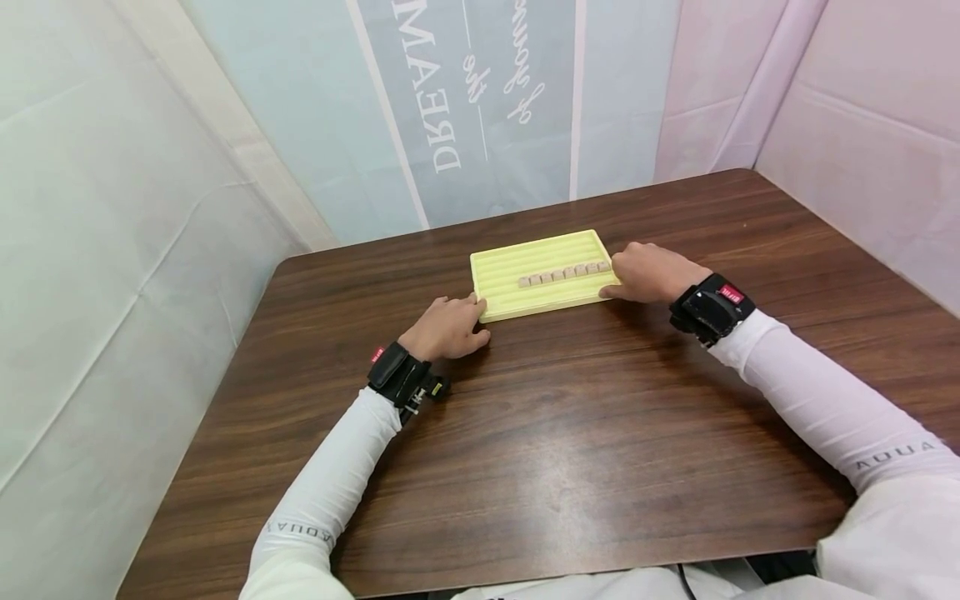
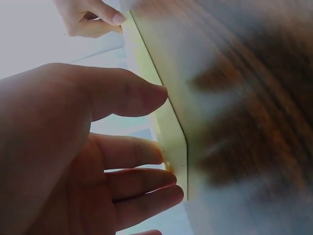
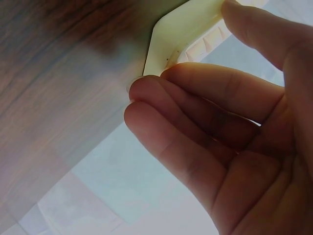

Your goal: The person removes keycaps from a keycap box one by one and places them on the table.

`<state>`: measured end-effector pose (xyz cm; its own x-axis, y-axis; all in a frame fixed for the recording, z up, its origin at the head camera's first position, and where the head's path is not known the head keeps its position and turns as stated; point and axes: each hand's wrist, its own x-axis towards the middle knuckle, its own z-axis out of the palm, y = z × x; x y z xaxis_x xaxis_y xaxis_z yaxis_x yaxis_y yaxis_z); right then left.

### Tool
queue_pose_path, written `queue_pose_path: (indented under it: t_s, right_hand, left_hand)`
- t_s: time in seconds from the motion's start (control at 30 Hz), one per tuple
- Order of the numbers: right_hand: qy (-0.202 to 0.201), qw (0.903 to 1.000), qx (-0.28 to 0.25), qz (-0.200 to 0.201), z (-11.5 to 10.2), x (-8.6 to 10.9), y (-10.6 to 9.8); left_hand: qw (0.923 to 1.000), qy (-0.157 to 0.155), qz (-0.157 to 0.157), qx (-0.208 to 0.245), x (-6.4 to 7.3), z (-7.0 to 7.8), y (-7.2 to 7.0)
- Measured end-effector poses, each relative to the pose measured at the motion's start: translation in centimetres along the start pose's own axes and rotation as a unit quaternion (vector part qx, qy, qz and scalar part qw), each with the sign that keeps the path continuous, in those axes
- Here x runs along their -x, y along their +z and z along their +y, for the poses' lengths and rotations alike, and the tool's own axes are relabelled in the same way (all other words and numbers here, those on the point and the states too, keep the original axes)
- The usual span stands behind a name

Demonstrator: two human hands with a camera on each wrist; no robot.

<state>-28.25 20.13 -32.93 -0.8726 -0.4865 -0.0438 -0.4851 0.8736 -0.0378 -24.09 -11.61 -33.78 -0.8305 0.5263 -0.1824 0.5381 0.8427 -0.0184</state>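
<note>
A pale yellow ridged tray (image 1: 540,302) lies on the table with several small wooden blocks (image 1: 557,275) lined up in one row, reaching its right side. At the tray's front left corner, my left hand (image 1: 447,327) touches the side with its fingertips; the fingers are nearly straight, and the thumb (image 2: 132,93) is spread toward the front wall. My right hand (image 1: 651,273) holds the front right corner, with curled fingers (image 3: 171,117) against the right side and the thumb at the front wall. The right fingertips are partly hidden in the head view.
The dark wooden table (image 1: 562,442) extends around the tray, its far edge near a printed curtain (image 1: 510,100). Pale fabric walls (image 1: 112,250) stand at both sides. A strapped wrist camera (image 1: 401,375) sits on the left wrist, and another strap (image 1: 712,308) on the right.
</note>
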Motion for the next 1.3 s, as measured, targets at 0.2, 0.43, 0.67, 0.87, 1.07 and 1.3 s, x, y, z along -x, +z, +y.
queue_pose_path:
  t_s: [0.2,0.43,0.67,0.87,1.07,1.3]
  right_hand:
    - [-0.009,0.9999,-0.003,0.006,-0.2,0.1,0.1]
    - [-0.018,0.9998,-0.004,0.005,-0.7,0.3,-0.2]
    - [-0.023,0.9997,0.002,0.005,-1.2,0.6,-0.2]
    - [-0.018,0.9998,-0.003,-0.002,-1.5,0.8,-0.2]
    - [-0.023,0.9997,-0.002,-0.001,-1.6,1.1,-0.1]
    - [-0.021,0.9998,0.004,0.002,-1.8,1.0,-0.2]
  left_hand:
    - [0.9999,-0.005,0.004,-0.011,0.3,0.3,-0.1]
    - [0.9998,-0.009,0.009,-0.016,0.7,0.6,-0.3]
    - [0.9996,-0.014,0.008,-0.025,1.2,0.8,-0.2]
    - [0.9993,-0.012,0.007,-0.035,1.3,1.0,-0.4]
    - [0.9988,-0.012,0.005,-0.046,1.5,1.3,-0.4]
    - [0.9987,-0.012,-0.001,-0.049,1.9,1.6,-0.6]
